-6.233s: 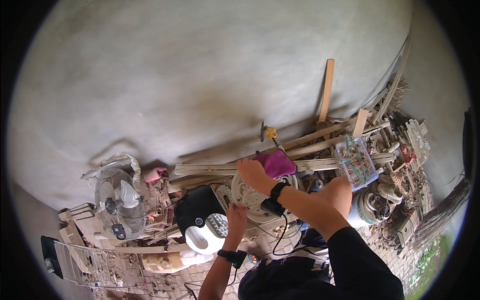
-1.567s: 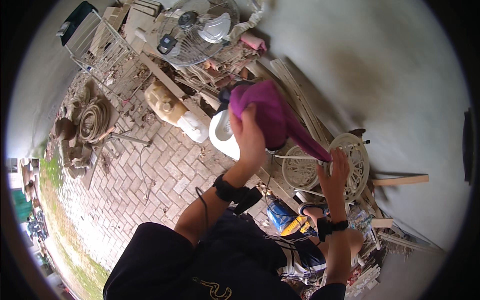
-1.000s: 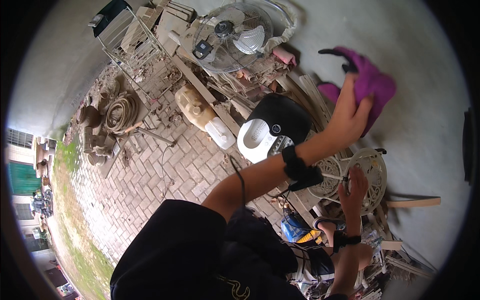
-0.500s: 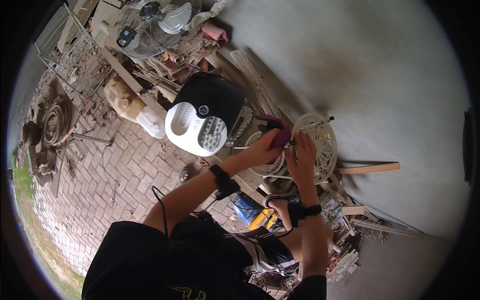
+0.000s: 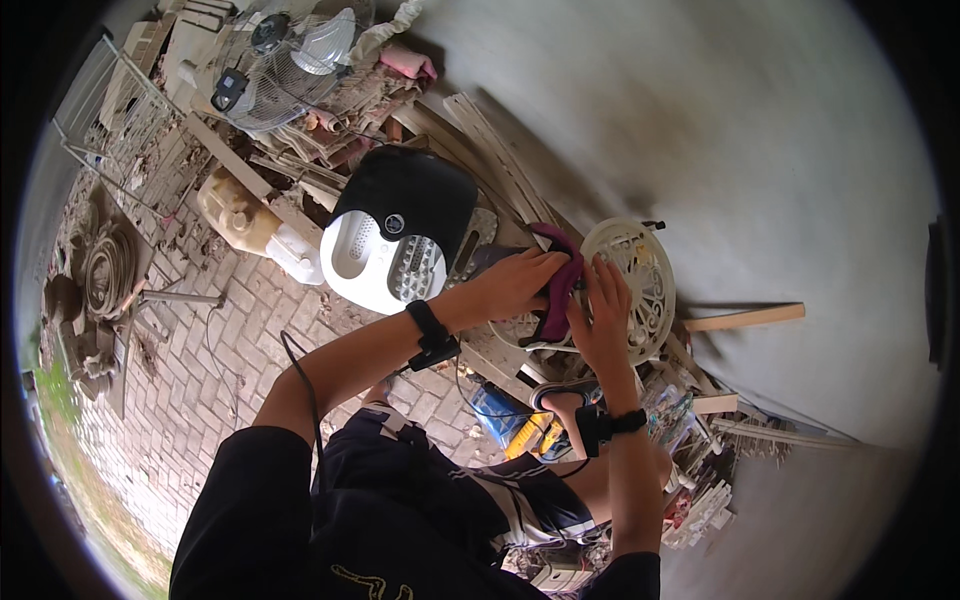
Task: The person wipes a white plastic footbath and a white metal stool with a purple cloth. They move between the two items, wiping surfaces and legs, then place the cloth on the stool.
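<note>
My left hand (image 5: 515, 288) is closed on a maroon cloth (image 5: 566, 285) with dark parts, bunched against the near edge of a white openwork round piece (image 5: 655, 300), which looks like the back of an ornate chair. Fingers stretched out, my right hand (image 5: 602, 305) lies along the left rim of that piece, its thumb beside the cloth. Below the cloth, part of a white seat or ring shows, mostly covered by my left hand. Black straps with small boxes circle both my wrists.
A black and white foot-bath tub (image 5: 375, 265) stands left of my hands, near a stained plastic jerrycan (image 5: 238, 212). A dismantled fan (image 5: 290, 70) lies on piled scrap at the far left. Wooden planks (image 5: 505, 160) lean along the grey wall. A blue and yellow package (image 5: 505, 420) sits by my foot.
My left hand has shifted slightly left and down, and the maroon cloth now hangs more spread out along the rim. My right hand keeps nearly the same place.
</note>
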The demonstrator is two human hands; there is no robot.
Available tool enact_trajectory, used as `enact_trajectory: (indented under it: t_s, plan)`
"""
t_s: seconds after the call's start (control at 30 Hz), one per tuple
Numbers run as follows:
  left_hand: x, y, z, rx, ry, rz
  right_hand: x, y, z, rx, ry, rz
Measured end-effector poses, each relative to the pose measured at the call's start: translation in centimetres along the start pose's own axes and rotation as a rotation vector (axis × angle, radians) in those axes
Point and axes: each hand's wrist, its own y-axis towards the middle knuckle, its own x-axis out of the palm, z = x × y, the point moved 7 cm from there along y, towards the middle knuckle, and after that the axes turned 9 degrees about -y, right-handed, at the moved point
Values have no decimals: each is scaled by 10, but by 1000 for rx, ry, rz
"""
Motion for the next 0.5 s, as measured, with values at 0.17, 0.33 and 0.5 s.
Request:
enact_trajectory:
  t_s: [0.17,0.33,0.5]
  plan:
    - [19,-2,-23,-285,-233,74,3,6,0,18,-17,-35]
    - [37,-11,-33,-67,-200,218,6,5,4,22,-28,-78]
    - [71,-28,-77,-100,-169,80,6,1,12,36,-20,-151]
